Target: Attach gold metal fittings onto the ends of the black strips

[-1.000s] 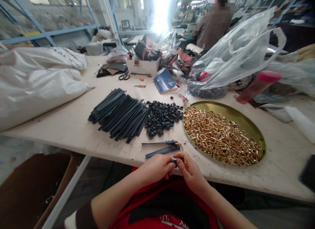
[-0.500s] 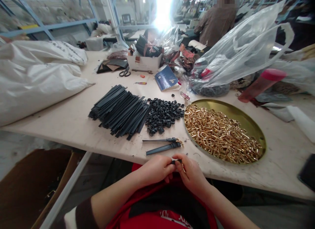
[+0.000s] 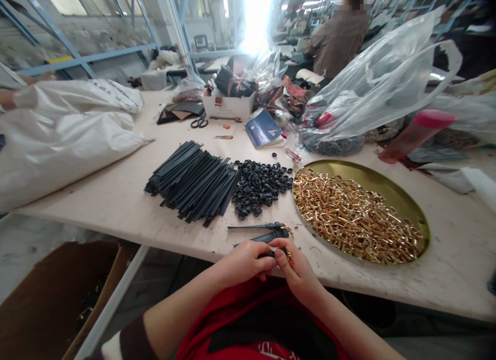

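A small black strap piece (image 3: 273,253) sits pinched at the surface's near edge, mostly hidden between both hands, left hand (image 3: 244,262) and right hand (image 3: 296,269) clamped on it. Just beyond the grip lie two finished straps (image 3: 259,232), farther right the tray (image 3: 387,187) of gold buckles (image 3: 352,218).

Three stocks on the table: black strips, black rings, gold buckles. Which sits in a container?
The gold buckles: heaped in the round brass tray. The black strips and black rings lie on the bare tabletop.
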Tool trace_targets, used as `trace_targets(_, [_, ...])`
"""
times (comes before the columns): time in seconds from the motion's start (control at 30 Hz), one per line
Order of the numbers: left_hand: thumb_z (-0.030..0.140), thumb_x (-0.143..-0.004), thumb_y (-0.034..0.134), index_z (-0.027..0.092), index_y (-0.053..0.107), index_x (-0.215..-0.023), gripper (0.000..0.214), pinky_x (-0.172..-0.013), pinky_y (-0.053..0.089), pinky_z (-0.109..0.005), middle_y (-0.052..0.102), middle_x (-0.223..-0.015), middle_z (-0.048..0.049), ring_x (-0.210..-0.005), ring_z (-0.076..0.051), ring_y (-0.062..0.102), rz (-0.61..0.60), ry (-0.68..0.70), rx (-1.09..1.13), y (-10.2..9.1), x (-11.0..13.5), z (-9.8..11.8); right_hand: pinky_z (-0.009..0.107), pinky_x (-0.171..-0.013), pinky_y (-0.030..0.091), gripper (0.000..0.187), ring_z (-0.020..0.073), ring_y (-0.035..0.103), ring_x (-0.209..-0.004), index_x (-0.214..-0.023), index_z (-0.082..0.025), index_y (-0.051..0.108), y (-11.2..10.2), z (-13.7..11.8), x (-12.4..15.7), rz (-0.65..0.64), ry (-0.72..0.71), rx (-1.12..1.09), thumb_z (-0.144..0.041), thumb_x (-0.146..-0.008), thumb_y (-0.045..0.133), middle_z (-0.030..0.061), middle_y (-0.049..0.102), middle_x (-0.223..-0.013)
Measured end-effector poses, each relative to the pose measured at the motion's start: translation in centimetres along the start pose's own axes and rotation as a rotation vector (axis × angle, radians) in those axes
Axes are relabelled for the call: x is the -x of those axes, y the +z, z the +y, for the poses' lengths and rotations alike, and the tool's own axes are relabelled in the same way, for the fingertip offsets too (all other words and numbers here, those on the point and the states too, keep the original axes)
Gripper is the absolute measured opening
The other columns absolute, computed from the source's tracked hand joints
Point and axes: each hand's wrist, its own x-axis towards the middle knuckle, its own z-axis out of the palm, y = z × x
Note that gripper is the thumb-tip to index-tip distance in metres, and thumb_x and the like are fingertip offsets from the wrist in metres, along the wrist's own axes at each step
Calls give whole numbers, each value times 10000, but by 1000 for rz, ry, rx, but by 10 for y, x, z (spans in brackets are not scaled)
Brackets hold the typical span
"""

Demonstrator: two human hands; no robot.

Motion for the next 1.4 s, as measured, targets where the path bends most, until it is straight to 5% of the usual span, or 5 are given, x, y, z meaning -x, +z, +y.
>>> trace_targets(0.27, [346,-769,458,146,549,-764,220,-510,409,-199,554,-549,28,-509,-101,522,-64,-70,202,-11,3,0,268,-681,472,242,156,586,-754,-999,-204,500,-2,-1,-6,53,-38,27,-350,-891,340,41,614,-839])
trace_targets(0.67, [355,-824,411,152,612,-739,298,-546,380,-208,631,-656,-14,-603,-136,571,118,75,-229,1,-8,-12,311,-688,469,264,189,606,-795,-1041,-184,508,-6,1,-11,-34,-95,344,-321,-887,344,65,649,-881])
trace_targets(1.0, [309,-866,398,170,588,-904,239,-775,386,-296,577,-937,-86,-885,-197,538,699,-120,-924,-75,-26,-22,382,-783,448,262,219,569,-875,-961,-192,628,2,34,-63,130,-296,611,-295,-856,411,93,627,-938])
trace_targets(1.17, [164,-821,403,106,549,-871,165,-725,393,-323,556,-901,-136,-868,-232,543,799,-238,-949,-106,-37,-27,425,-823,439,280,246,559,-939,-1026,-191,600,2,34,-55,257,-311,585,-337,-824,472,102,625,-996])
trace_targets(1.4, [256,-810,416,180,477,-787,101,-623,383,-237,556,-734,-14,-681,-138,539,733,-106,-780,-68,-3,-14,406,-778,466,340,214,569,-889,-1113,-179,487,-14,25,-57,406,-165,166,-369,-836,437,113,575,-1044])
